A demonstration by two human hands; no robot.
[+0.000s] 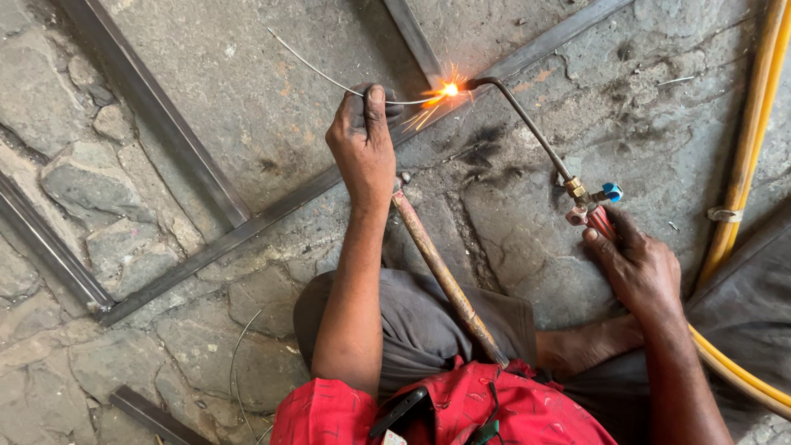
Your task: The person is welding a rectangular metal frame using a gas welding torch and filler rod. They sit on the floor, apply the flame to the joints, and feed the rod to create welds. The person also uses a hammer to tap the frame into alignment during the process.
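Mid-joint brazing or gas welding, by the look of it: left hand pinching a thin grey filler wire between thumb and curled fingers, tip fed into the bright orange flame and sparks at the crossing of the long flat grey steel bar and a second bar running up out of frame. Right hand wrapped shut around the red-handled gas torch with brass fitting and blue valve knob, bent black nozzle tube reaching up-left to the flame. Next move probably calling for steady wire feed and a slow, even creep of the nozzle along the seam, both wrists held low. Rusty brown rod-like handle lying just below the left wrist, across the grey-trousered knee, close enough to snag a forearm. Yellow hoses trailing down the right edge, near the torch hand, limiting swing to that side. Open cracked stone floor between nozzle and hoses; further steel bars well apart on the left.
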